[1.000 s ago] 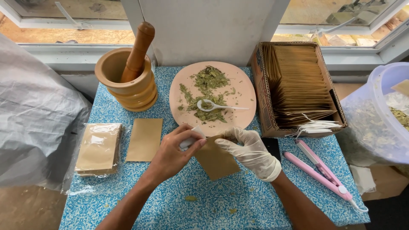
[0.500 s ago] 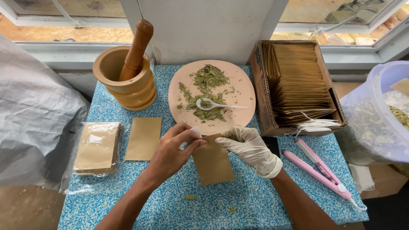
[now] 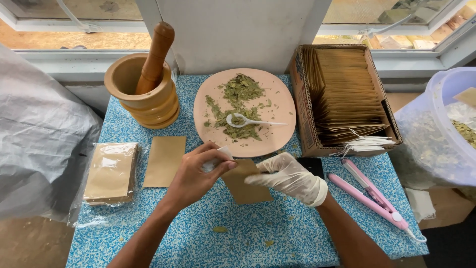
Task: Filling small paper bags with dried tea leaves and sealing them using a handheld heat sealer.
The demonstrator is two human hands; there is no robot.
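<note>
Blue speckled surface [image 3: 258,233] filling the lower middle of the frame. Cardboard box [image 3: 302,114] of brown packets upper right, pink plate [image 3: 282,99] of dried leaves with a white spoon [image 3: 248,120] at centre, wooden mortar [image 3: 144,99] and pestle [image 3: 156,54] upper left. Pink flat sealer [image 3: 372,196] lower right. Dead centre: brown paper pouch [image 3: 245,186] flat on the surface, bare left hand [image 3: 196,176] with fingers pinched on a small white tag [image 3: 215,159] at its top edge, gloved right hand [image 3: 287,176] with fingers resting loosely open on the pouch.

A plate [image 3: 282,99] is sitting between the mortar [image 3: 144,94] on its left and a box [image 3: 302,114] on its right; a spoon [image 3: 248,120] is lying on it, probably among dried leaves [image 3: 240,92].
</note>
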